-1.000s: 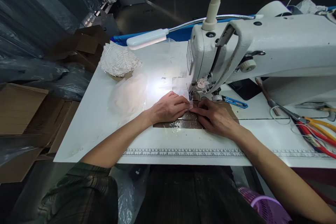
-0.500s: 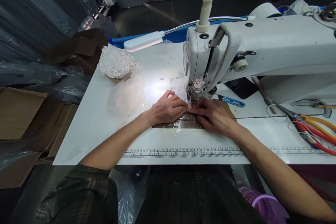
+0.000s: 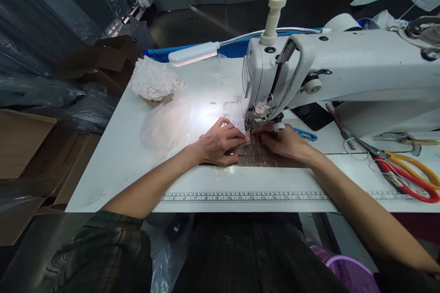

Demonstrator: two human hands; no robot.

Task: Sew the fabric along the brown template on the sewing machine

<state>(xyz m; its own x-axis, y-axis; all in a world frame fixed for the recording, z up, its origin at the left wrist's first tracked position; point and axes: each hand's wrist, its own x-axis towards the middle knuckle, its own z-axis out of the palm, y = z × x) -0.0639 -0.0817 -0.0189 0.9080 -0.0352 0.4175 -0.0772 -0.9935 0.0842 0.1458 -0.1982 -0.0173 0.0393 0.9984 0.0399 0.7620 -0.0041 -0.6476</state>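
Under the needle end of the white sewing machine (image 3: pixel 252 78), a small piece of sheer pale fabric (image 3: pixel 244 138) with pink spots lies at the presser foot (image 3: pixel 248 123). My left hand (image 3: pixel 223 142) rests on its left side, fingertips on the fabric and thumb apart from the fingers. Right of the foot, my right hand (image 3: pixel 285 142) has its fingers drawn together, tips close to the needle area. Whatever they pinch is too small to make out. Beneath both hands lies a brown plate (image 3: pixel 261 159) with thread scraps on it.
White lace pieces (image 3: pixel 154 80) and a heap of sheer pale fabric (image 3: pixel 165 123) lie on the left. Blue thread snips (image 3: pixel 305 134), a dark phone-like slab (image 3: pixel 311 116) and orange-and-red-handled scissors (image 3: pixel 409 169) lie right. A lamp (image 3: pixel 194 54) hangs over the table. A printed ruler (image 3: pixel 240 198) runs along the front.
My right hand has moved up and away from the fabric's edge, towards the presser foot, and now partly covers the snips. My left thumb has spread from the fingers. The view has shifted slightly.
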